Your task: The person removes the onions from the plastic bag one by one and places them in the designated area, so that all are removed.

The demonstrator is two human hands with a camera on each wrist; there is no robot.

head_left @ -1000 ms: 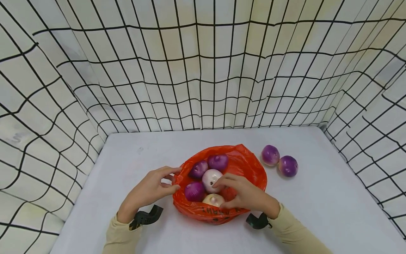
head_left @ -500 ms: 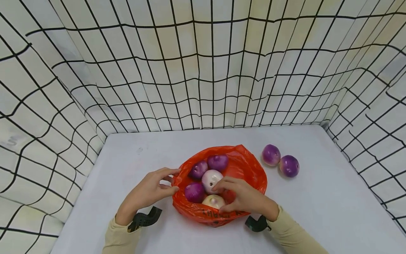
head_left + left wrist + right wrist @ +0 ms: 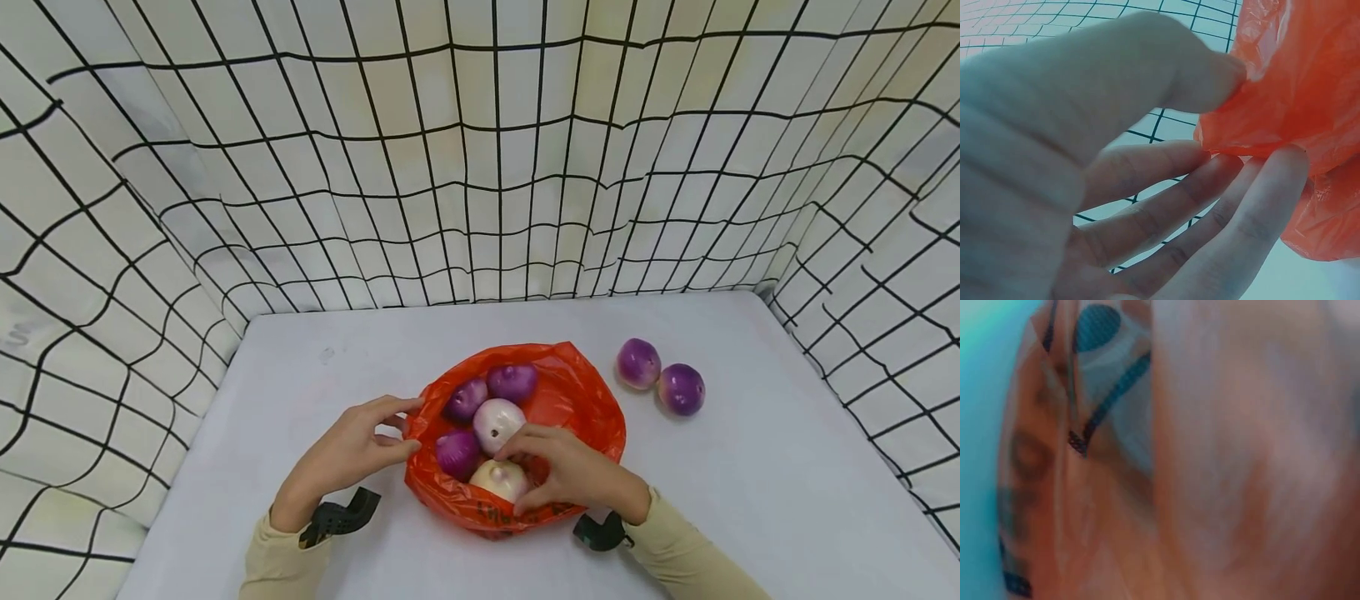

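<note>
My left hand (image 3: 352, 450) pinches the left rim of the orange bag (image 3: 592, 400), thumb and fingers closed on the plastic, as the left wrist view shows (image 3: 1260, 125). My right hand (image 3: 573, 475) is inside the bag's mouth with its fingers curled over something at the near side; a second ago a reddish item showed under those fingers, and now my hand covers it, so I cannot tell what, if anything, I am grasping. The right wrist view is only blur. Since then my right hand has slid slightly nearer and to the left, toward the pale onion (image 3: 498, 479), while my left hand has kept its pinch.

The bag sits near the middle of the table (image 3: 300, 392), toward the near edge. Inside it lie three purple onions (image 3: 512, 382) and a whitish onion (image 3: 497, 417). Two loose purple onions (image 3: 638, 363) rest touching each other toward the table's right edge, apart from the bag.
</note>
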